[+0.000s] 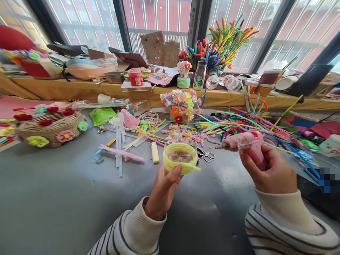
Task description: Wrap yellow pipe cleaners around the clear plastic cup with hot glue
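Note:
My left hand (166, 186) grips a small clear cup (183, 156) from below and the near side, its thumb pressed on the wrap. Yellow pipe cleaner (175, 166) winds round the cup's outside, and a loose end sticks out to the right. In my right hand (276, 170) is a pink glue gun (247, 141), held by its handle with the nozzle pointing left toward the cup. A gap separates nozzle and cup. Behind the cup lie scissors (208, 155), and a yellow lighter (155, 153) rests to its left.
Translucent glue sticks (120, 156) and a pink pipe cleaner (122, 153) lie left of centre. A woven basket with flowers (50, 129) stands at the left. Loose pipe cleaners (228, 122) spread across the back right, beside a small flower pot (179, 113). A crowded ledge (159, 95) runs behind.

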Tool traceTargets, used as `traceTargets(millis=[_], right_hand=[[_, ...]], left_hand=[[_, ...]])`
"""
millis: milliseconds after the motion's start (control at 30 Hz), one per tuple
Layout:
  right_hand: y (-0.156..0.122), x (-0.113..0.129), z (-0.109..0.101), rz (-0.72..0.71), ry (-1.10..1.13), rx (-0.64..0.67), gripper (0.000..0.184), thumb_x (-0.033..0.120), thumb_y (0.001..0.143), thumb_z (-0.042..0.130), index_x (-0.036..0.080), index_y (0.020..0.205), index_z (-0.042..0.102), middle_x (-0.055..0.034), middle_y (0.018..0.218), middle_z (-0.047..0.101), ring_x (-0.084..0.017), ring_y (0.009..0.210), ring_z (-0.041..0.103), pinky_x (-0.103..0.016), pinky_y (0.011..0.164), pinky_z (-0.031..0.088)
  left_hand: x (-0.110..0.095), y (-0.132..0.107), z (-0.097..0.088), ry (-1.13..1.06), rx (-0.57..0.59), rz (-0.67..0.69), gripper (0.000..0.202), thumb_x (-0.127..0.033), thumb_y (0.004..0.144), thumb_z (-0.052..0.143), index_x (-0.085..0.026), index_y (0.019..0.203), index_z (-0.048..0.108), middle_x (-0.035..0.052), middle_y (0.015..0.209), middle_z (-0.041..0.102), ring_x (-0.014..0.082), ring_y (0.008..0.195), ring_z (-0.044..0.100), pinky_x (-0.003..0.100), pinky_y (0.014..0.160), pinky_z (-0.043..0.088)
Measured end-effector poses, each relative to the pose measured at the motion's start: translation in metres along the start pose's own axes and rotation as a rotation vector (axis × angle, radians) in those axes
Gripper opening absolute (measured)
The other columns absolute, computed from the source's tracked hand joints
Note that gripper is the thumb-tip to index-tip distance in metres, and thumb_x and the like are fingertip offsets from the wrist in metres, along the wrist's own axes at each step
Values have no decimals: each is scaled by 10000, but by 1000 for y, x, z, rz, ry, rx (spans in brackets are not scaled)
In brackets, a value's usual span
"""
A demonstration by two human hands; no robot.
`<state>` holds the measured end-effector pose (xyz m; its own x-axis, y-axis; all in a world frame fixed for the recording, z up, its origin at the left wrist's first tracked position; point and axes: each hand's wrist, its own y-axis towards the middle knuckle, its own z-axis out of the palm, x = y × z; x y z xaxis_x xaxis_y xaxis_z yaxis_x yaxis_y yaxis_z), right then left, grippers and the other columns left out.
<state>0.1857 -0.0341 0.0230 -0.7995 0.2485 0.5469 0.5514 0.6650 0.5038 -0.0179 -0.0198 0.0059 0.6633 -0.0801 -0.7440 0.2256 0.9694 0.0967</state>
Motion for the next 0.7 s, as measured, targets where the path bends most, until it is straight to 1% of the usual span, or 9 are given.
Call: traceTargets(millis=[67,133,200,333,400,533,633,700], right_hand=[[-10,8,2,-63,56,-35,384,582,612,489,202,666,470,23,509,424,-117,434,379,-270,464,324],[-17,13,4,-125,82,-44,337,516,630,515,218,569,371,46,475,345,-94,411,317,-257,442,299],[-21,16,5,-179,91,-47,335,468,649,524,226,547,316,48,483,332,-91,414,312,-257,439,294],[-24,20,7,-237,80,-62,313,426,675,521,231,577,297,39,514,348,-113,446,369,-267,451,304],[-25,20,8,-253,77,-66,289,420,682,518,229,597,318,37,521,354,-126,461,395,-273,455,314],[-28,19,10,-291,79,-40,243,418,696,504,214,640,386,17,552,410,-145,491,439,-289,470,344],[-30,19,12,-306,81,-23,238,415,699,498,179,724,479,-4,578,458,-158,507,468,-291,460,347],[-31,19,12,-302,74,-17,283,405,698,501,150,818,528,-18,596,490,-163,506,479,-288,442,341]], left_hand=[[1,0,-1,-9,-14,11,317,-305,680,635,-176,970,625,46,950,674,189,964,582,271,862,438],[3,1,-2,-17,-20,24,324,-300,684,631,-176,983,620,46,957,672,181,973,578,262,873,429],[4,1,-3,-16,-27,30,326,-296,688,628,-174,990,617,48,962,671,182,977,577,270,886,420],[4,0,-1,19,-65,23,351,-313,681,633,-178,1004,610,49,973,669,201,1019,554,295,903,408],[3,-1,0,25,-71,25,352,-317,674,642,-199,1005,611,32,988,666,191,1035,543,276,895,409],[4,-1,1,-4,-57,43,314,-295,675,650,-241,983,623,-11,999,665,146,998,561,225,861,424],[5,0,1,-5,-48,52,319,-290,678,646,-242,992,618,-12,1030,656,154,1004,556,246,873,422],[6,0,1,2,-49,55,328,-292,680,641,-233,1001,612,-5,1046,649,167,1013,550,267,890,413]])
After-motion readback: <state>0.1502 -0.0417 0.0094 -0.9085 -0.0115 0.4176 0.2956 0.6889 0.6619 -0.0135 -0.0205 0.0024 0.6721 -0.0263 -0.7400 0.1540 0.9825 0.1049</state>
